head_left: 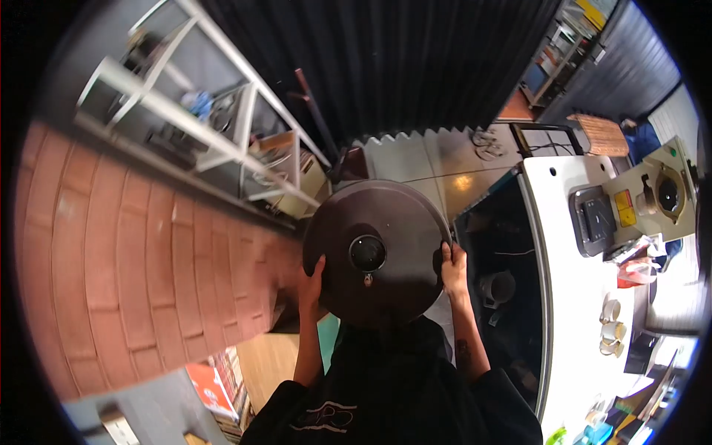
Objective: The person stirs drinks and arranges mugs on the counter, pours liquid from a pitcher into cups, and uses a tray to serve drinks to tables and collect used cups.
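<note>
In front of my body I hold a large round dark lidded pot (404, 237), seen from above. A glossy black knob (368, 254) sits at the middle of its top, with a small metallic piece just below it. My left hand (311, 283) is closed on the pot's left side, thumb on the rim. On the opposite side, my right hand (454, 268) grips a dark side handle, thumb on top. The fingers of both hands are partly hidden under the edge. The pot's lower body and whatever it holds are hidden.
A brick wall (148, 274) and a white metal shelf rack (185, 111) stand on the left. Right is a white counter (575, 311) with cups (612, 330) and a black scale-like device (593, 220). Ahead are tiled floor (404, 159) and a black corrugated panel (400, 67).
</note>
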Demonstrator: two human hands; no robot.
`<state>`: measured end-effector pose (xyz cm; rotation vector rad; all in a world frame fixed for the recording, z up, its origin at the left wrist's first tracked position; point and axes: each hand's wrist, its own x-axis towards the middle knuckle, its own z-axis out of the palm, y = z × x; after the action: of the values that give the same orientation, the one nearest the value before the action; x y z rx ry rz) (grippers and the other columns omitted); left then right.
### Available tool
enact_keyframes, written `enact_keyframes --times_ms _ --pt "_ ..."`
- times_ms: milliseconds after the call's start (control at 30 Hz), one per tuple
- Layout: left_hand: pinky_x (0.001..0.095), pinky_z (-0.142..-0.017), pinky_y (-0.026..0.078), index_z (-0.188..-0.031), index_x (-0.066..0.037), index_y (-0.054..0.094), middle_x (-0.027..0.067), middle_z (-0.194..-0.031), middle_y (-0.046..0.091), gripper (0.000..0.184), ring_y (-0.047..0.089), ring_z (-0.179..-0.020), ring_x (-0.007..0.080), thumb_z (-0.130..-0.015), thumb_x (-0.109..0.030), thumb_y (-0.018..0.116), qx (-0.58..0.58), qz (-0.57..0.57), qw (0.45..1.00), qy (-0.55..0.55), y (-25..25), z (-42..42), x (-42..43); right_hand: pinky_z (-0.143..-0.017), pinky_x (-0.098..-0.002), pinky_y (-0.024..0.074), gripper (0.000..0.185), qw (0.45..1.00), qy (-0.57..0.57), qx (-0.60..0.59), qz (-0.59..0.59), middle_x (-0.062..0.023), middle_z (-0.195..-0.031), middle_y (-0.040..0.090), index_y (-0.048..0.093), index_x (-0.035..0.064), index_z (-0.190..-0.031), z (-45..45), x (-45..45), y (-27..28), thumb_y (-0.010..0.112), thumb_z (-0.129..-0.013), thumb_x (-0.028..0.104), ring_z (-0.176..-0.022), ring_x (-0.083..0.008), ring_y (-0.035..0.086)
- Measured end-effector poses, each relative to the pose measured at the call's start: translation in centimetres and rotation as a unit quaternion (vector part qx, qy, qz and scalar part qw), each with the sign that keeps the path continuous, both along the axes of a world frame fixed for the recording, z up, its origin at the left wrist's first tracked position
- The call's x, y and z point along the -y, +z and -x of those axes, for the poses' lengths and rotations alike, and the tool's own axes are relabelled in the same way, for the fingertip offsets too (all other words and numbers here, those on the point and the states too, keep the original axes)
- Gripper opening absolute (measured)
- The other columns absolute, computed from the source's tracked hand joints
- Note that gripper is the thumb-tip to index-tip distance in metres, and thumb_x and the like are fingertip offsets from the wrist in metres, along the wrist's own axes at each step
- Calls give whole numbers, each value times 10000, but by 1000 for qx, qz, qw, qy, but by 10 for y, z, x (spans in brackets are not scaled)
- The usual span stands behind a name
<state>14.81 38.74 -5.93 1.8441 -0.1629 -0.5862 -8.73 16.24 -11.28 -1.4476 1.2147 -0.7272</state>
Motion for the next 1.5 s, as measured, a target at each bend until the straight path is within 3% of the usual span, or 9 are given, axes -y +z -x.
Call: enact_keyframes --times_ms 400,433,667,700,967,1033,1133,1300,1500 --pt "326 -851 487 -1130 67 633 121 -1073 679 385 620 -962 180 -895 -231 697 16 64 983 -170 30 -120 286 -812 -258 442 263 989 -143 35 29 -41 -987 636 597 -24 -1160 -47 218 17 523 -1018 184 -878 -105 541" --pt "332 -858 485 -1127 66 634 120 -1070 681 396 622 -960 189 -889 -242 703 29 68 983 -171 32 -131 313 -1030 -374 400 519 994 -84 4 -70 -233 -1272 550 458 -78 -1337 -47 240 32 540 -999 306 -1219 -309 517" --pt "352 -860 484 -1094 35 653 142 -983 692 414 644 -934 225 -855 -295 729 159 -56 964 -204 75 -188 494 -1066 -379 364 561 970 -224 -30 -89 -236 -1360 462 462 -59 -1348 -98 345 47 540 -990 365 -1294 -319 447" --pt "350 -852 484 -1081 37 653 140 -973 693 414 645 -924 224 -855 -302 729 139 -44 959 -241 87 -194 518 -783 -255 435 344 935 -341 -88 43 -36 -1011 612 570 -22 -1203 -117 348 60 564 -1000 256 -910 -96 525" --pt "335 -804 488 -1022 51 650 96 -931 695 385 626 -857 172 -865 -292 726 94 33 899 -427 83 -214 699 -842 -254 438 390 916 -400 -7 -15 -66 -1042 606 543 -42 -1221 -117 430 99 583 -990 269 -949 -116 541" --pt "333 -801 489 -1021 51 650 92 -927 695 383 624 -855 167 -866 -292 724 86 50 879 -466 80 -205 742 -874 -433 434 347 904 -422 -64 11 -251 -1051 588 569 -55 -1112 -108 447 81 512 -998 267 -999 -359 559" --pt "335 -796 491 -1015 54 648 94 -923 694 389 621 -853 165 -866 -297 725 98 47 851 -514 74 -186 808 -877 -453 428 355 865 -495 -79 29 -270 -1088 574 564 -55 -1099 -97 480 63 513 -997 281 -1013 -384 544" --pt "353 -833 498 -1061 61 644 138 -1002 695 432 641 -926 205 -864 -314 726 75 42 825 -558 70 -135 916 -629 -384 430 286 857 -505 -90 50 -184 -705 594 565 -81 -921 -70 550 102 492 -986 187 -654 -269 548" --pt "336 -824 504 -1085 65 643 126 -997 698 408 639 -915 186 -871 -271 728 31 58 786 -614 74 -62 1020 -656 -395 427 284 808 -579 -110 10 -200 -717 578 549 -84 -898 -26 609 106 497 -984 181 -664 -283 536"
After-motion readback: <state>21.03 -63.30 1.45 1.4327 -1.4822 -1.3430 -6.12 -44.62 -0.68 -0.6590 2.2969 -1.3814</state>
